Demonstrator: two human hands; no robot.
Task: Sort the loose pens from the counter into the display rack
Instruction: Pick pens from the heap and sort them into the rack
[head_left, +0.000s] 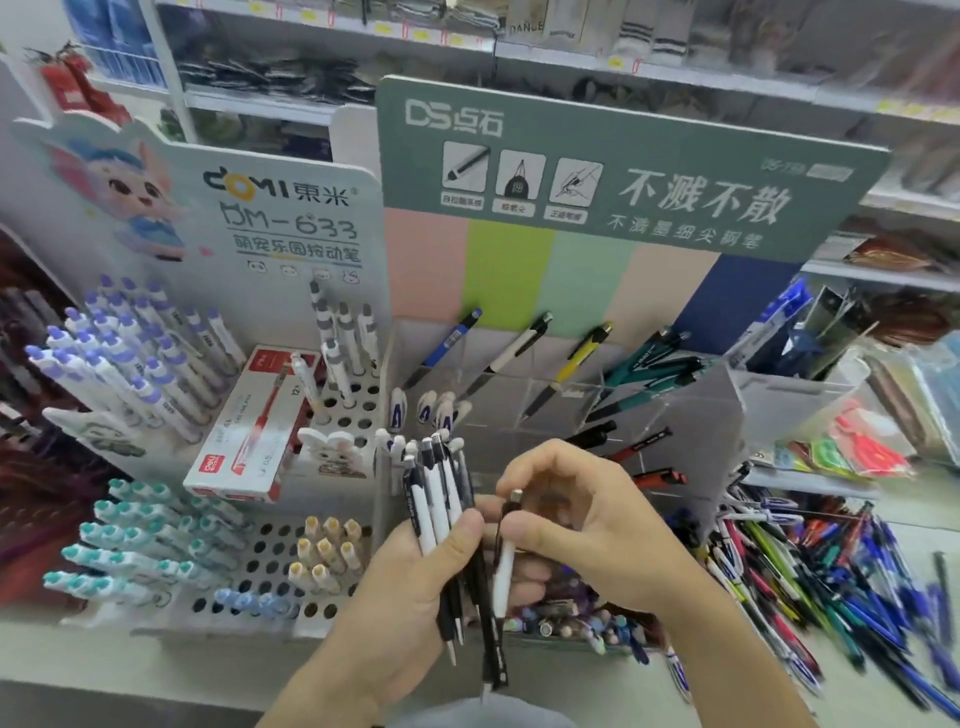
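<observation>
My left hand (415, 587) grips a bundle of several white and black pens (436, 499), tips down, in front of the display rack. My right hand (576, 525) pinches one white pen with a black clip (505, 571) beside the bundle. Behind the hands stands the clear compartment rack (670, 410) under a green sign, with a blue, a white, a yellow pen and several teal pens leaning in its slots. A heap of loose pens (831, 582) in blue, red and green lies on the counter at the right.
At the left a white perforated rack (358, 405) holds purple, teal, grey and tan pens. A red and white pen box (260, 426) lies on it. A tray of small pens (582, 623) sits under my right wrist. Store shelves (571, 57) fill the background.
</observation>
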